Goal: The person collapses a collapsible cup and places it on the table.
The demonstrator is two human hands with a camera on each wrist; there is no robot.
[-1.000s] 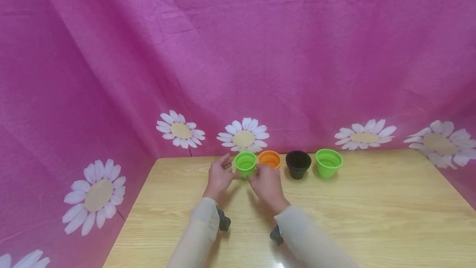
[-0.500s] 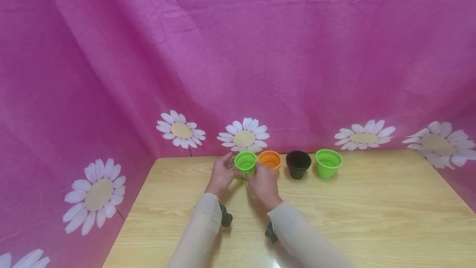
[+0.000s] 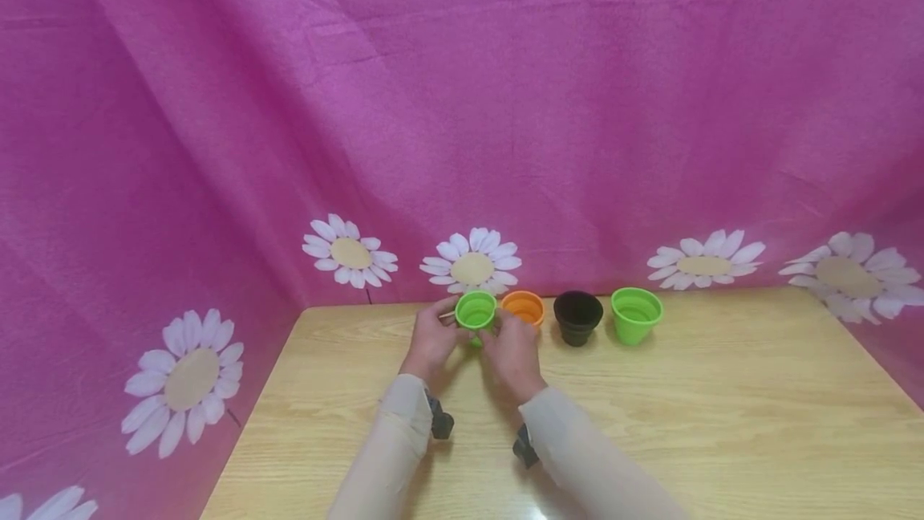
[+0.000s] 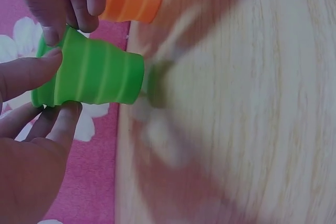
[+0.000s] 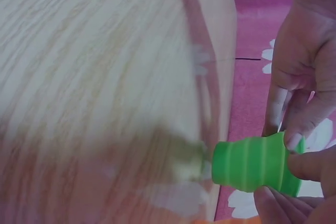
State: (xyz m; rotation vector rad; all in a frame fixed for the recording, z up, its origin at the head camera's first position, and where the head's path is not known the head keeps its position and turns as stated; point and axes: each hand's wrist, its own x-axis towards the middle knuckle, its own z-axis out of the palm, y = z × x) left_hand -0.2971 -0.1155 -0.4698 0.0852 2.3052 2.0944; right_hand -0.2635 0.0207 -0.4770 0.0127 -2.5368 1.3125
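Pinching the leftmost green cup (image 3: 476,310) near its rim from opposite sides, the left hand (image 3: 433,341) and right hand (image 3: 514,350) are probably keeping it upright and steady. The orange cup (image 3: 524,306) is standing just beside it; the black cup (image 3: 577,319) and rightmost green cup (image 3: 636,317) are continuing the row along the bench's (image 3: 722,400) far edge.

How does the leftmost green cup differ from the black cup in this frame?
Colour: the leftmost green cup is bright green; the black cup is dark all over.
Handling: the leftmost green cup is held by the left hand and the right hand; the black cup stands untouched on the table.
Shared: both are upright, open at the top and narrower toward the base.
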